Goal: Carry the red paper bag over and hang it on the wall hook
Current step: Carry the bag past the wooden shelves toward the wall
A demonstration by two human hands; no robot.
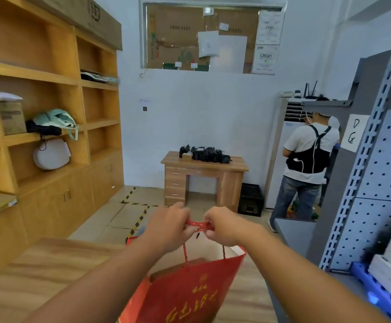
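The red paper bag (187,292) was held up in front of the body, above the near wooden worktop (49,271). Its red cord handles (198,225) were pinched between the left hand (168,226) and the right hand (224,226), each grip closed tight on the cord. A desk (203,176) stood against the far white wall (201,117), and a person (306,159) was seen at the right.

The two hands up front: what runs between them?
In the head view, the bag's red rope handles stretch between the left hand and right hand, each gripping an end; the red paper bag hangs below.
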